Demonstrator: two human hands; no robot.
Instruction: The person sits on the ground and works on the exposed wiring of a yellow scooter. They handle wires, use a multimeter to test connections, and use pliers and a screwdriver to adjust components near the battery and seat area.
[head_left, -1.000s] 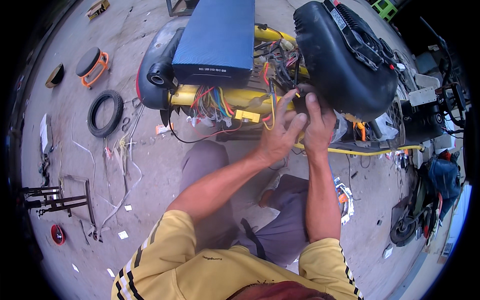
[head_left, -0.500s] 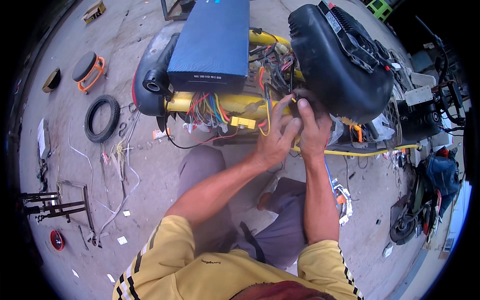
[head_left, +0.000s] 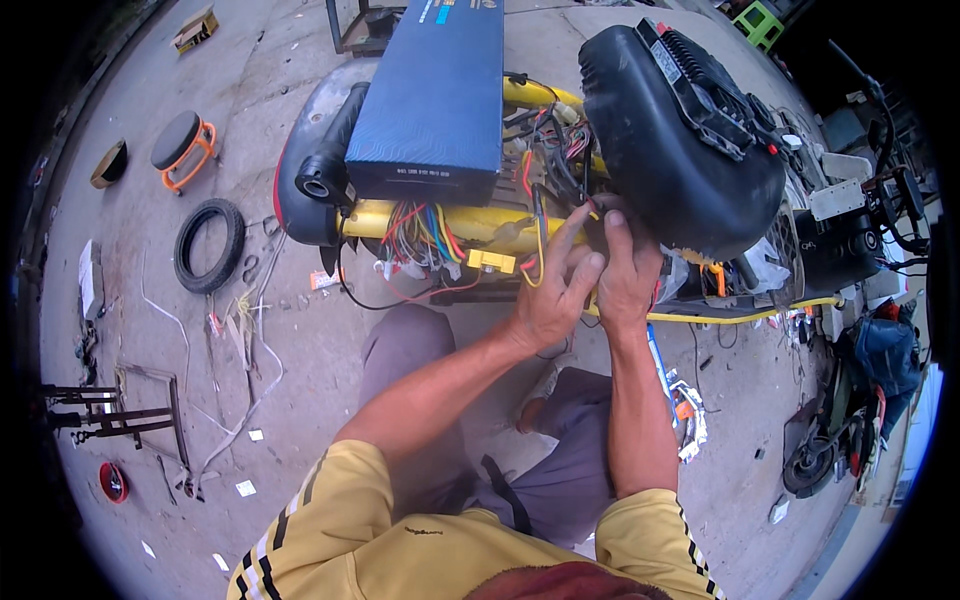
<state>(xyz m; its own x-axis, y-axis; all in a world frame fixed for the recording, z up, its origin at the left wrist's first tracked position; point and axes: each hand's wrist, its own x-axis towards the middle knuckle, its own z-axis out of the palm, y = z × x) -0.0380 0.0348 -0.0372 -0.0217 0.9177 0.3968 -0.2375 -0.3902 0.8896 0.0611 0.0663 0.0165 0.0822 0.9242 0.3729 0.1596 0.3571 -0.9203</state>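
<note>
Left hand (head_left: 553, 290) and right hand (head_left: 628, 272) close together at the wires (head_left: 543, 208), left of the black shell (head_left: 680, 150); can't tell what they're pinching; best brace gently; no tugging!

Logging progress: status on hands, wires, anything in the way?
Left hand and right hand close together beside wires, grip hidden. Yellow connector left of them. Black part crowds right hand.
</note>
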